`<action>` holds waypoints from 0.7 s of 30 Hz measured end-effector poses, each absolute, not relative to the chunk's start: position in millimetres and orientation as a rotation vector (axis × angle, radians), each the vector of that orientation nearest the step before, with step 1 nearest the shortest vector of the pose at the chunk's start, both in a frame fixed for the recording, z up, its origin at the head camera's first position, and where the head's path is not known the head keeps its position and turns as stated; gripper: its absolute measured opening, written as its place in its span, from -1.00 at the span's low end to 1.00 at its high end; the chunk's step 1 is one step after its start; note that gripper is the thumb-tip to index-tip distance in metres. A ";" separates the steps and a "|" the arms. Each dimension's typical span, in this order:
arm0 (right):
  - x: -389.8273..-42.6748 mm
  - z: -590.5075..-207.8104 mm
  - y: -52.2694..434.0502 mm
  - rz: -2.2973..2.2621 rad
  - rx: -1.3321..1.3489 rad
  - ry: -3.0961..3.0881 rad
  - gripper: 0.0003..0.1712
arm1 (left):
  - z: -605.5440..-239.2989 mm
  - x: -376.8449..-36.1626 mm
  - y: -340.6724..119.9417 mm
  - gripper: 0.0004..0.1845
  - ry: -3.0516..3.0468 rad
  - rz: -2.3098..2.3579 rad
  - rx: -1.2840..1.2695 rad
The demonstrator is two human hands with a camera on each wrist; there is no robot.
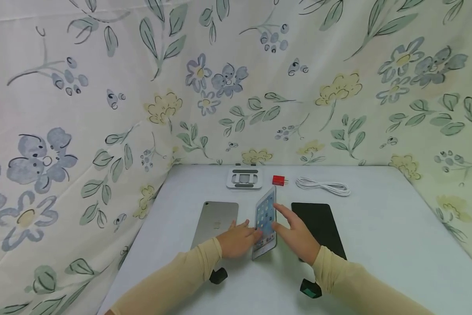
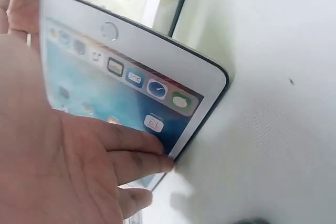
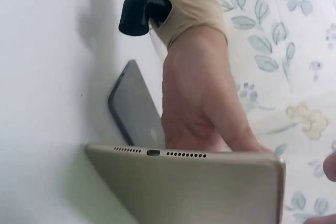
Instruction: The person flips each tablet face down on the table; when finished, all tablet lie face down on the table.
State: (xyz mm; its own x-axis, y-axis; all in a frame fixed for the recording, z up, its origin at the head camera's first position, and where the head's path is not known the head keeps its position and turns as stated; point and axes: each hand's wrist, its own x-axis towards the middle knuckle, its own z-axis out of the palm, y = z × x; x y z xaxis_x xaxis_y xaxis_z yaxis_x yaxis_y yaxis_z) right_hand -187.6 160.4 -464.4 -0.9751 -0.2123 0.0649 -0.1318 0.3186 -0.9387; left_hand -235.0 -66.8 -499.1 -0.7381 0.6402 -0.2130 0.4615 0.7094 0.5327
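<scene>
A gold tablet stands tilted on its long edge on the white table, its port end facing the camera. The left hand rests on its far side, fingers hidden behind it. Just behind the hand, a grey tablet lies flat. A right fingertip shows beside the gold tablet's upper corner.

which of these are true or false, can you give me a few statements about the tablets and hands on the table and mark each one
1. The lit tablet lies flat on the table. False: it stands tilted up on one long edge between the hands.
2. The left hand touches the lit tablet. True.
3. The grey tablet lies back side up. True.
4. The white cable is plugged into the red charger. False: they lie apart.
5. The right hand holds the black tablet. False: its straight fingers are at the lit tablet's back.
</scene>
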 end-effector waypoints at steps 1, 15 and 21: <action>-187.3 -462.8 157.9 -1.779 -0.343 2.480 -0.30 | -498.4 -235.4 -66.7 -0.11 2.523 0.651 0.861; -185.9 -465.5 136.0 -1.758 -0.528 2.438 -0.18 | -480.2 -237.0 -78.0 -0.25 2.451 1.218 0.875; -191.5 -476.9 132.4 -1.609 -0.489 2.401 -0.24 | -474.9 -236.8 -95.7 -0.33 2.418 1.382 0.874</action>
